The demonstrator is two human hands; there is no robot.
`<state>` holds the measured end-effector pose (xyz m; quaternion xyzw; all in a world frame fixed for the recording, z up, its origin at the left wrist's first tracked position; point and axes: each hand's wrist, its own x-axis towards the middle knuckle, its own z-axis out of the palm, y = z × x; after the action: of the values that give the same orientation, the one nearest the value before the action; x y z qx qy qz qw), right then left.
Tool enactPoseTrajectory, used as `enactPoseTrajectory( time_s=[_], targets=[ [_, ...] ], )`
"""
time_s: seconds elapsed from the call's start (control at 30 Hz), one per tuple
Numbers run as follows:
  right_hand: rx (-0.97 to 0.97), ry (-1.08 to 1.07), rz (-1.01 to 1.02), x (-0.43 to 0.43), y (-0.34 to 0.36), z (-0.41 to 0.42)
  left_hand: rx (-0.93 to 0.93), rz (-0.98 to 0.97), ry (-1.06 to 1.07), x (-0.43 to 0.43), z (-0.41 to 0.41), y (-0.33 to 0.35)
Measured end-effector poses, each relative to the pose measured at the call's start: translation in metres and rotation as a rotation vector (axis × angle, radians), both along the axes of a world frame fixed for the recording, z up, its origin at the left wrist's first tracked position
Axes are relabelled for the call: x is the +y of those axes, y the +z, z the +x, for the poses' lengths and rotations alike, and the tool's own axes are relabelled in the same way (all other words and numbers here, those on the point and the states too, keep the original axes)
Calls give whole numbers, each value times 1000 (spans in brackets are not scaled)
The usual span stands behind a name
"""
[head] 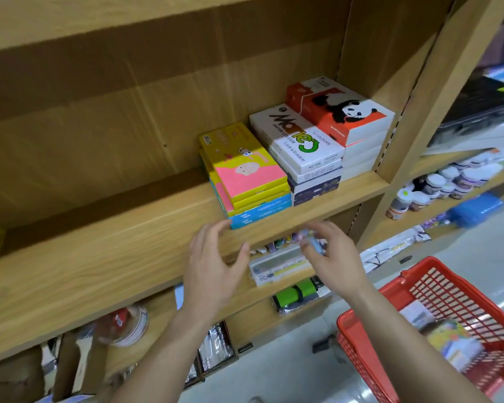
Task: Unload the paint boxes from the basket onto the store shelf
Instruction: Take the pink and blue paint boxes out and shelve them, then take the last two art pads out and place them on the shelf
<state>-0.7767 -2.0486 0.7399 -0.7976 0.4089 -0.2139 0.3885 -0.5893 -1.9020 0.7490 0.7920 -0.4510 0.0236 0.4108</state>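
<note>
Three stacks of paint boxes stand on the wooden shelf [105, 257]: a yellow and pink stack [245, 167], a white water-colour stack [297, 141] and a red panda stack [341, 109] at the right. My left hand [213, 271] hovers just in front of the yellow stack, fingers loosely spread and holding nothing. My right hand [329, 254] hangs beside it in front of the shelf edge, fingers relaxed and blurred. The red basket [390, 344] sits on the floor at the lower right, with a colourful box [451, 341] inside.
The left part of the shelf board is bare wood. A lower shelf holds a clear case [277, 266] and a green roll [294, 295]. To the right, another shelf carries paint jars [437, 187] and a blue case [474, 210].
</note>
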Motion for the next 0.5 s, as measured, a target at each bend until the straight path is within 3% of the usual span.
enactPoseTrajectory(
  time_s=[0.1,0.27,0.5],
  targets=[
    [168,-74,-34,-8,-29,-48,95,128,-214,0,-39,-17],
    [407,-308,101,-13,-93,-162,166,611,-580,-50,-103,-84],
    [617,-630,397,2,-194,-317,173,888,-791,-137,-207,-195]
  ],
)
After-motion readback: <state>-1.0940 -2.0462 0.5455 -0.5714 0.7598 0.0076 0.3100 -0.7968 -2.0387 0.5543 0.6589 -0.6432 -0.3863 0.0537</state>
